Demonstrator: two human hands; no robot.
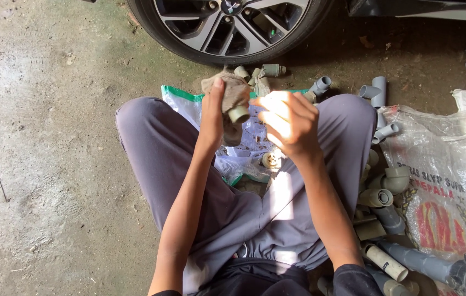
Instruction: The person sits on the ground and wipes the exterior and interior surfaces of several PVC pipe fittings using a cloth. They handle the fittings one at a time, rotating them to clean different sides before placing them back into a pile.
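Observation:
I sit cross-legged on the ground in grey trousers. My left hand (215,112) grips a dirty beige rag (235,94) wrapped around a small grey pipe fitting (239,114), held above my lap. My right hand (286,123) is raised beside it in bright sunlight, fingers curled, touching the rag's right edge; whether it holds anything I cannot tell. Below the hands, another round fitting (270,160) lies on a white plastic sack (186,107) with a green edge.
A car wheel (227,27) stands just ahead. Several grey pipe elbows and fittings (378,93) are scattered on the concrete to the right, with more pieces (386,192) beside a large printed white sack (446,175). Longer pipe sections (413,257) lie at lower right.

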